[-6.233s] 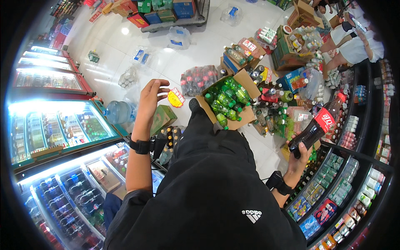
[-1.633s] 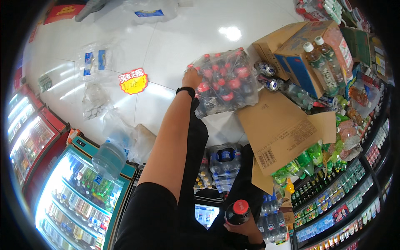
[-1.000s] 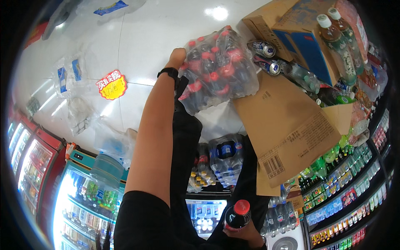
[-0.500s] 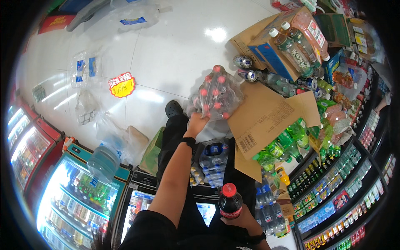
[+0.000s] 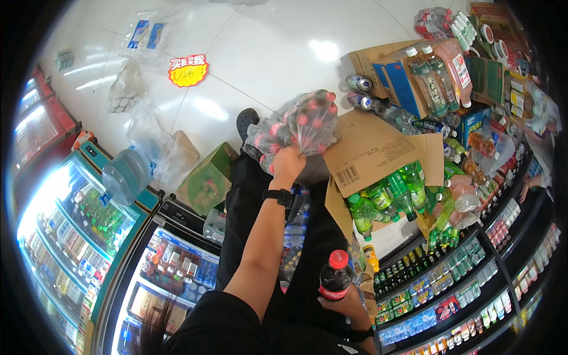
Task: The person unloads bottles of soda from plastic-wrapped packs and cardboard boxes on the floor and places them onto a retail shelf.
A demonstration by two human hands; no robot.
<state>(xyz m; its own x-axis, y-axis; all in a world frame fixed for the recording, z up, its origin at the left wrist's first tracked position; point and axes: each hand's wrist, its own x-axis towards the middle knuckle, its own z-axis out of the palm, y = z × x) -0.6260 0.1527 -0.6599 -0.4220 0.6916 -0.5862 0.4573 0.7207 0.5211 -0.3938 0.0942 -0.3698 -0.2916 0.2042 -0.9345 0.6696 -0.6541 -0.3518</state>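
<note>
My left hand [image 5: 288, 164], at the end of an outstretched arm with a dark wristband, is closed on bunched clear plastic. That plastic wraps a pack of red-capped bottles [image 5: 316, 112], which lies tilted on its side in front of me. Close to my body, my right hand [image 5: 346, 303] grips a bottle of dark cola [image 5: 335, 277] with a red cap and red label, held upright. Beside the pack on the right is an open cardboard box [image 5: 370, 148] with several green soda bottles [image 5: 393, 195] inside.
Bottles and cans crowd the right side around another carton [image 5: 390, 83], with drink shelves [image 5: 455, 290] beyond. Lit fridges [image 5: 77, 219] line the left. A green box [image 5: 204, 180], a large water jug [image 5: 125, 177] and plastic wrap [image 5: 148, 133] are nearer. A price sign [image 5: 188, 71] lies on the floor.
The wrapped pack has tipped over and its plastic is gathered tighter in my left hand. My right hand still holds the cola bottle. The whole view has shifted.
</note>
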